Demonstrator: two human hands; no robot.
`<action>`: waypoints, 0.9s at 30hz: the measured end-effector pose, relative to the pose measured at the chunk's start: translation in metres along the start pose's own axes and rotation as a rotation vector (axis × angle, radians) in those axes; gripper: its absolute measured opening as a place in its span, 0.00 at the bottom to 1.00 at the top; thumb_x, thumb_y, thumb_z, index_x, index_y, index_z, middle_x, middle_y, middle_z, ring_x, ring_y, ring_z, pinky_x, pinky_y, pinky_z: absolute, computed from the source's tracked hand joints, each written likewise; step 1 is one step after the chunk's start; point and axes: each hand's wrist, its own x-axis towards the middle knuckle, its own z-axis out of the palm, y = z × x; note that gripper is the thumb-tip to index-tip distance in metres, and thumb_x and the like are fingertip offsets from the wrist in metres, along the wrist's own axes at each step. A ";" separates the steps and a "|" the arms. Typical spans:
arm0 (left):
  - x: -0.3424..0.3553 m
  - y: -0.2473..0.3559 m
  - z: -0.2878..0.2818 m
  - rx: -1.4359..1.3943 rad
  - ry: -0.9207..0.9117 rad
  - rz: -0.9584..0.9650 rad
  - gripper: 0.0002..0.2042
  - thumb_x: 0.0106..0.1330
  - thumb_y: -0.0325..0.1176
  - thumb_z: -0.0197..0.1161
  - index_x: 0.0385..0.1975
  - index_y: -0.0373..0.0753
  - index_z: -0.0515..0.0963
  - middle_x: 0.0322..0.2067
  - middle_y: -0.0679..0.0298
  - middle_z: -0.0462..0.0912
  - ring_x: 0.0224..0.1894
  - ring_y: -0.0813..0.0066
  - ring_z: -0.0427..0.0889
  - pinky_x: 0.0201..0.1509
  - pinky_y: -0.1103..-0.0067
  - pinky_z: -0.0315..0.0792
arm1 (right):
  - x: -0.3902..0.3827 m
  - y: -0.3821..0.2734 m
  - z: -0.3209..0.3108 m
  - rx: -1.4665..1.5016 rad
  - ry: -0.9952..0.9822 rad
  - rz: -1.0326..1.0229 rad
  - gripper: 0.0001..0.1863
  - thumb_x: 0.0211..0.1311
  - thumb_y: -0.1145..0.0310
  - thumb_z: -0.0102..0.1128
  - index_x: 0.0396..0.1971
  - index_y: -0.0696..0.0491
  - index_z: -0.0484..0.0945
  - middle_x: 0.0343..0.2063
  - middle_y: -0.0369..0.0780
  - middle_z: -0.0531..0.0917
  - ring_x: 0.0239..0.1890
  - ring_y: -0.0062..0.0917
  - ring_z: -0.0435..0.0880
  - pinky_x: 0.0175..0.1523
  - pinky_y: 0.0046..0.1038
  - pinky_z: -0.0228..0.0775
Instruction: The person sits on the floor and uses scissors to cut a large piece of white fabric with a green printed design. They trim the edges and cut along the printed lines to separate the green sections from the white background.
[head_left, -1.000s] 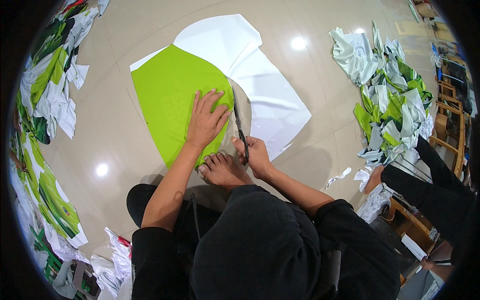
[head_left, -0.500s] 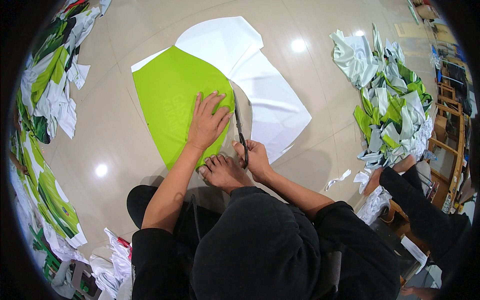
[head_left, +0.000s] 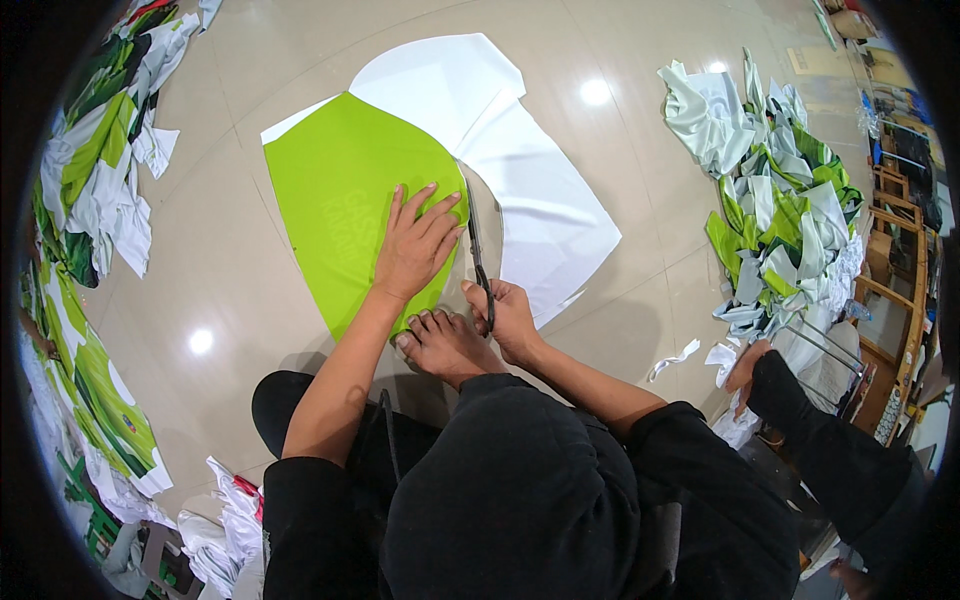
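On the tiled floor lies a bright green fabric piece (head_left: pixel 330 190), its near edge under my bare foot (head_left: pixel 447 345). My left hand (head_left: pixel 415 240) rests flat on the green, fingers spread toward its right edge. A pair of dark-handled scissors (head_left: pixel 478 250) is gripped in my right hand (head_left: pixel 503 318). Its blades point away from me along that right edge and look nearly closed. White fabric (head_left: pixel 550 195) curves round the far side and the right, with a narrow gap of floor between it and the green beside the blades.
Crumpled green and white fabric (head_left: pixel 780 220) is heaped at the right, near small white scraps (head_left: pixel 676 358). More fabric piles (head_left: pixel 105 150) line the left. A person's dark-sleeved arm (head_left: pixel 830 440) reaches in at the lower right, beside a wooden frame (head_left: pixel 905 300).
The other person's arm at the lower right has shifted, and metal rods show beside it. My hands, the scissors and the fabric look almost the same.
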 end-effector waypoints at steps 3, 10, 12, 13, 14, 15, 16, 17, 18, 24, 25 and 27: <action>0.000 0.000 0.000 -0.001 0.001 0.000 0.07 0.77 0.38 0.69 0.45 0.43 0.84 0.68 0.69 0.84 0.76 0.53 0.74 0.85 0.41 0.55 | 0.000 0.000 0.000 -0.005 0.007 0.001 0.24 0.70 0.51 0.79 0.30 0.54 0.78 0.18 0.32 0.78 0.17 0.16 0.74 0.23 0.23 0.64; 0.001 0.001 -0.001 -0.008 0.004 0.000 0.07 0.77 0.38 0.69 0.45 0.43 0.84 0.69 0.69 0.84 0.76 0.52 0.74 0.85 0.41 0.55 | 0.003 0.006 -0.002 0.007 0.012 -0.010 0.23 0.71 0.52 0.79 0.29 0.54 0.77 0.17 0.32 0.78 0.16 0.16 0.74 0.22 0.23 0.63; 0.000 0.000 -0.001 -0.012 0.002 -0.004 0.07 0.77 0.38 0.69 0.46 0.43 0.84 0.69 0.69 0.84 0.76 0.52 0.74 0.85 0.41 0.55 | 0.003 0.006 -0.002 -0.004 0.016 -0.013 0.23 0.71 0.53 0.78 0.28 0.54 0.77 0.17 0.32 0.78 0.16 0.16 0.74 0.22 0.23 0.63; 0.000 0.000 -0.001 -0.014 0.001 -0.005 0.07 0.77 0.38 0.69 0.46 0.43 0.84 0.69 0.69 0.84 0.76 0.52 0.74 0.85 0.41 0.55 | 0.003 0.006 -0.002 -0.013 0.017 -0.015 0.23 0.71 0.53 0.78 0.28 0.53 0.78 0.17 0.32 0.78 0.16 0.16 0.74 0.22 0.23 0.63; 0.000 0.000 0.000 -0.013 0.001 -0.005 0.07 0.77 0.38 0.69 0.46 0.42 0.84 0.69 0.69 0.84 0.76 0.52 0.74 0.85 0.41 0.55 | 0.002 0.006 -0.002 -0.022 0.019 -0.018 0.23 0.71 0.53 0.78 0.27 0.53 0.78 0.17 0.32 0.78 0.16 0.16 0.74 0.22 0.23 0.63; 0.000 -0.001 0.000 -0.012 0.000 -0.005 0.08 0.77 0.38 0.69 0.46 0.42 0.84 0.69 0.69 0.84 0.76 0.52 0.74 0.85 0.41 0.55 | 0.003 0.006 -0.003 -0.020 0.016 -0.018 0.22 0.71 0.54 0.78 0.27 0.53 0.78 0.17 0.32 0.78 0.16 0.16 0.74 0.22 0.23 0.63; -0.001 -0.001 0.001 -0.011 -0.001 -0.005 0.08 0.77 0.38 0.69 0.46 0.42 0.84 0.69 0.69 0.84 0.76 0.52 0.74 0.85 0.41 0.55 | 0.003 0.006 -0.003 -0.019 0.014 -0.018 0.22 0.72 0.54 0.77 0.27 0.53 0.78 0.17 0.32 0.78 0.16 0.16 0.74 0.22 0.23 0.63; -0.001 -0.001 0.000 -0.011 -0.003 -0.006 0.08 0.77 0.38 0.69 0.46 0.42 0.84 0.69 0.69 0.84 0.76 0.51 0.74 0.85 0.41 0.55 | 0.003 0.006 -0.004 -0.017 0.011 -0.018 0.22 0.72 0.54 0.77 0.27 0.54 0.78 0.17 0.32 0.79 0.16 0.16 0.74 0.22 0.23 0.63; -0.001 -0.001 0.000 -0.011 -0.005 -0.007 0.08 0.77 0.38 0.69 0.46 0.42 0.85 0.69 0.69 0.84 0.76 0.51 0.74 0.85 0.41 0.55 | 0.003 0.006 -0.005 -0.037 0.015 -0.019 0.21 0.72 0.55 0.77 0.28 0.54 0.79 0.17 0.32 0.79 0.16 0.16 0.74 0.22 0.23 0.63; -0.001 -0.001 0.001 -0.008 0.006 -0.008 0.08 0.78 0.38 0.69 0.47 0.42 0.85 0.68 0.67 0.84 0.76 0.52 0.75 0.86 0.41 0.55 | 0.000 0.001 -0.007 -0.072 0.025 -0.022 0.20 0.72 0.56 0.76 0.28 0.54 0.79 0.18 0.32 0.79 0.16 0.15 0.75 0.22 0.22 0.63; -0.001 -0.001 0.001 -0.010 0.006 -0.010 0.08 0.78 0.38 0.68 0.47 0.42 0.85 0.68 0.67 0.84 0.76 0.52 0.75 0.86 0.41 0.55 | -0.001 0.000 -0.007 -0.073 0.029 -0.016 0.20 0.72 0.56 0.76 0.28 0.54 0.79 0.18 0.32 0.79 0.16 0.15 0.75 0.22 0.22 0.62; 0.000 -0.001 0.000 -0.010 0.005 -0.012 0.08 0.78 0.38 0.68 0.47 0.42 0.84 0.68 0.67 0.84 0.76 0.52 0.75 0.86 0.41 0.55 | 0.000 -0.001 -0.008 -0.066 0.027 -0.010 0.20 0.71 0.56 0.76 0.27 0.54 0.79 0.18 0.31 0.79 0.16 0.15 0.75 0.22 0.22 0.62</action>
